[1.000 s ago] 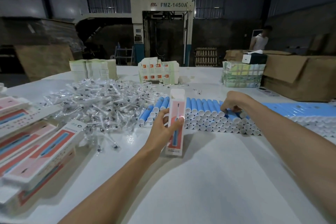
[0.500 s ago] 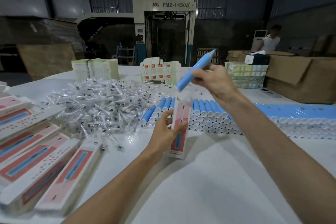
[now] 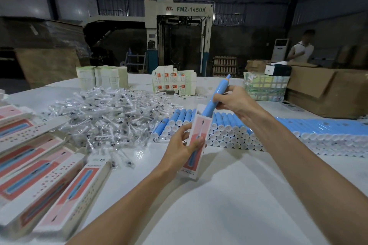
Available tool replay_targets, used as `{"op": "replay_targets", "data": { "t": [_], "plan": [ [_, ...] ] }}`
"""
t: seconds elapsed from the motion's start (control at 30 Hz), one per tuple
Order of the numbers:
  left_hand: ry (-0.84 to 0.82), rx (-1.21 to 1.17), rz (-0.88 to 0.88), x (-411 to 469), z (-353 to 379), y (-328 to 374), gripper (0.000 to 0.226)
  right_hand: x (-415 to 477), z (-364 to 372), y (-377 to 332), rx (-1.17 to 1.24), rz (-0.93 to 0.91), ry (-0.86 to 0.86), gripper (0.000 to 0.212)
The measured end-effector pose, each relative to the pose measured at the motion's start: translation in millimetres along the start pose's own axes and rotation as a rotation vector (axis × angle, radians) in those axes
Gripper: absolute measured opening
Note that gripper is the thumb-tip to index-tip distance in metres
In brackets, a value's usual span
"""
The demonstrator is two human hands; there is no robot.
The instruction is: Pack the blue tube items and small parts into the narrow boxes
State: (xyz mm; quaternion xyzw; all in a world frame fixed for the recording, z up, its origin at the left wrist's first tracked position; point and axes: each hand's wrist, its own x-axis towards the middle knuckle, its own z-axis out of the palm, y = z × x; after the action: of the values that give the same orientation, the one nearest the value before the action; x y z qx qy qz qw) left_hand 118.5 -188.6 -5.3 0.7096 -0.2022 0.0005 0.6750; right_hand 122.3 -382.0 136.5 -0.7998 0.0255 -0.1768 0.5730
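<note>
Forearms reach out from you over the white counter [image 3: 219, 195]. Nearest, at your eight o'clock, a row of pink-and-white packs [image 3: 65, 195] lies flat, side by side and partly overlapping. Whether anything is inside them you cannot tell.

Straight ahead at twelve o'clock, your left grip [image 3: 179, 147] is curled round the middle of one narrow box [image 3: 200, 127]. It holds the box upright with a slight lean, printed face toward you, top flap open, and its lower end down at the counter. Just beyond, toward one o'clock, your right grip [image 3: 237, 103] pinches a blue tube [image 3: 218, 93] about its middle. The tube tilts, upper end away from you, and its lower end sits at the open mouth of the box. How far in it goes is hidden by the flap.

Behind both, from twelve to three o'clock, lies a stack of tubes [image 3: 229, 127], blue with white caps facing you. At ten o'clock spreads a heap of small parts [image 3: 103, 113] in clear bags.

Farther back, pale paper stacks [image 3: 101, 75] stand at eleven o'clock. Flat carton blanks [image 3: 173, 83] stand at twelve, a wrapped bundle [image 3: 264, 89] at one and brown cardboard cartons [image 3: 328, 93] at two. Beyond the counter stands a machine [image 3: 179, 26] marked FMZ-1450A, and a person [image 3: 300, 49] in a white top at two o'clock.
</note>
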Motion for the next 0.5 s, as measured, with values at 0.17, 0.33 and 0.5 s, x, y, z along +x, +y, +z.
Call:
{"op": "replay_targets", "data": {
  "t": [0.17, 0.33, 0.5],
  "plan": [
    [0.026, 0.101, 0.039, -2, 1, 5, 0.051, -5, -7, -9, -0.240, -0.047, -0.223, 0.029],
    [0.057, 0.108, 0.057, -5, -1, 6, 0.048, -5, 9, 2, -0.413, -0.186, -0.147, 0.022],
    [0.133, 0.092, 0.118, -7, -9, 3, 0.037, -3, 23, 17, -0.389, -0.182, -0.245, 0.036]
  ]
}}
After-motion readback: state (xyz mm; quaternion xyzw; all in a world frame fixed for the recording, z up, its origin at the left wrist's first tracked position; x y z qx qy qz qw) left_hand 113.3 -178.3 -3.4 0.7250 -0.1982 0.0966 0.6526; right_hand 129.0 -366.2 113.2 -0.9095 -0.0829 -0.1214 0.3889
